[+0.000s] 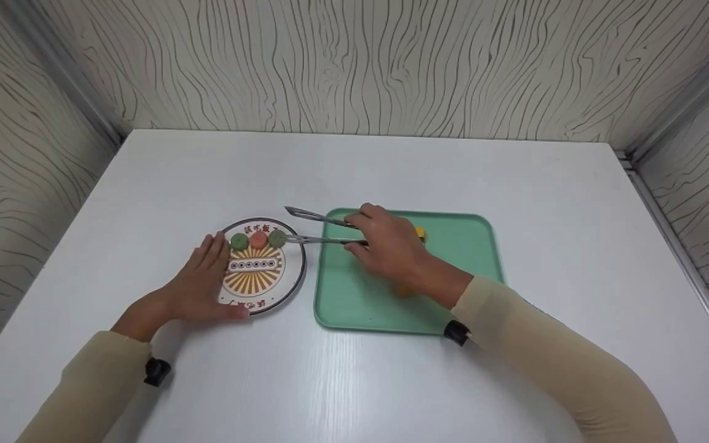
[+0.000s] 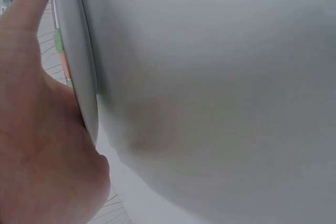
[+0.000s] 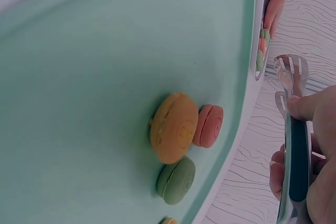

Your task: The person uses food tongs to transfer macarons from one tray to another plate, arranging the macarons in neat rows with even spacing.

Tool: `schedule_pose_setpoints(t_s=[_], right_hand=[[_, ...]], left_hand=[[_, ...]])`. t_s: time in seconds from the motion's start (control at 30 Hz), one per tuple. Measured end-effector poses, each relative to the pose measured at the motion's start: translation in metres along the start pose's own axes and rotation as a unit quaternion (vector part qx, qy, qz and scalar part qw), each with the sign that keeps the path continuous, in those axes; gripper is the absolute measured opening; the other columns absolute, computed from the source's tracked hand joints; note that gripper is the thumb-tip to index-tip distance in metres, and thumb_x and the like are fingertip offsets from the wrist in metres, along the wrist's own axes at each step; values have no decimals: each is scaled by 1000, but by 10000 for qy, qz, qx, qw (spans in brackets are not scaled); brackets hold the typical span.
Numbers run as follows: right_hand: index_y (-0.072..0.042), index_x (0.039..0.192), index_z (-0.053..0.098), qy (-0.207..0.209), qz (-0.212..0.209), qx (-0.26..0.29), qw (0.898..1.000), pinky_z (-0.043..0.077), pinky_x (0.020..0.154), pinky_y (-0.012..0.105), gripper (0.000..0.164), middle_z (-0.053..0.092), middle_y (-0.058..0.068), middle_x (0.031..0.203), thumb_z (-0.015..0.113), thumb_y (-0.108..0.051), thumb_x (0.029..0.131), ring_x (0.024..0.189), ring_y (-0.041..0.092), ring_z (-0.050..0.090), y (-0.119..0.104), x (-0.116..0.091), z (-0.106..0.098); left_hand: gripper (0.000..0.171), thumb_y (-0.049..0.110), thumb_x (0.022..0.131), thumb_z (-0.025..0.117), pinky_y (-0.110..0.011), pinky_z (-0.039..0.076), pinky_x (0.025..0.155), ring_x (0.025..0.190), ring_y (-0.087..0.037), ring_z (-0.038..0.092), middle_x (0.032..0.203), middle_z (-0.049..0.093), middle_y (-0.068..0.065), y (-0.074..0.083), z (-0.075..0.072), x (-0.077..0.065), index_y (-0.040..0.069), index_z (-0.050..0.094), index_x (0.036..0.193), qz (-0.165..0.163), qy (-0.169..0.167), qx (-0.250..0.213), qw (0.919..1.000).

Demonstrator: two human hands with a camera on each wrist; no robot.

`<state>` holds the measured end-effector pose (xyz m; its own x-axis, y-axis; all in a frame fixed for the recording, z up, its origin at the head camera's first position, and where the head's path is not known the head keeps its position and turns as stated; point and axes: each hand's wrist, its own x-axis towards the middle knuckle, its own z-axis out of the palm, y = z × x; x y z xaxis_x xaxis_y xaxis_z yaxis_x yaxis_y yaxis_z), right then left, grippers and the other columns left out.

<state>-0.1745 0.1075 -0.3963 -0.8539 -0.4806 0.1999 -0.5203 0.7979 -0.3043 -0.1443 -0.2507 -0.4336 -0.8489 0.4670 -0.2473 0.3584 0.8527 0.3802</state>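
My left hand [image 1: 204, 283] rests at the left side of a round patterned plate [image 1: 293, 271], its fingers straight along the rim and its thumb at the near edge. On the plate a green macaron [image 1: 239, 241], a pinkish-orange macaron [image 1: 259, 239] and a second green macaron [image 1: 277, 239] stand in a row. My right hand [image 1: 391, 243] grips metal tongs [image 1: 324, 240] with dark handles [image 3: 299, 156] above the tray. The tongs' arms are spread, with nothing between them. One tip overlaps the right green macaron in the head view; the other points past the plate's far side.
A green tray [image 1: 354, 307] lies right of the plate. In the right wrist view it carries an orange macaron [image 3: 176, 127], a red macaron [image 3: 208, 126], a green macaron [image 3: 177, 180] and part of another at the bottom edge. Patterned walls [image 1: 354, 67] border the white table [image 1: 330, 381].
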Motion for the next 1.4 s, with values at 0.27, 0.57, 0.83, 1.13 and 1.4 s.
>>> schedule_pose_setpoints(t_s=[0.27,0.57,0.83,1.13,1.4], right_hand=[[-7,128,68,5,13,282,9996,53,63,35,39,62,9,105,74,-29,96,81,18,57,7,-7,-10],[-9,130,68,-106,191,445,9988,55,69,36,41,62,6,104,74,-30,95,86,17,61,14,-15,-20],[-9,129,69,30,185,463,9988,54,68,36,40,63,5,103,76,-28,94,87,19,64,24,-25,-26],[-9,130,68,15,328,542,9980,51,66,34,42,64,8,104,77,-29,93,80,16,58,37,-37,-31],[-9,129,69,143,369,487,9980,47,63,33,42,63,8,101,77,-28,93,76,16,55,46,-48,-34]], left_hand=[[135,72,78,70,-61,2,122,152,-48,-12,165,-7,-32,0,0,0,-16,4,155,-31,-3,9,10000],[135,73,78,70,-61,4,121,152,-48,-12,165,-7,-32,0,1,0,-16,3,156,-57,-31,45,10000],[136,72,77,72,-62,4,121,152,-48,-11,165,-7,-32,0,1,1,-16,4,155,-51,5,9,10000],[135,72,79,70,-61,3,121,152,-49,-11,165,-7,-32,0,0,0,-16,3,155,-60,-21,41,10000],[134,72,80,69,-60,1,122,152,-47,-14,166,-10,-30,-1,0,0,-15,2,156,-56,-68,52,9999]])
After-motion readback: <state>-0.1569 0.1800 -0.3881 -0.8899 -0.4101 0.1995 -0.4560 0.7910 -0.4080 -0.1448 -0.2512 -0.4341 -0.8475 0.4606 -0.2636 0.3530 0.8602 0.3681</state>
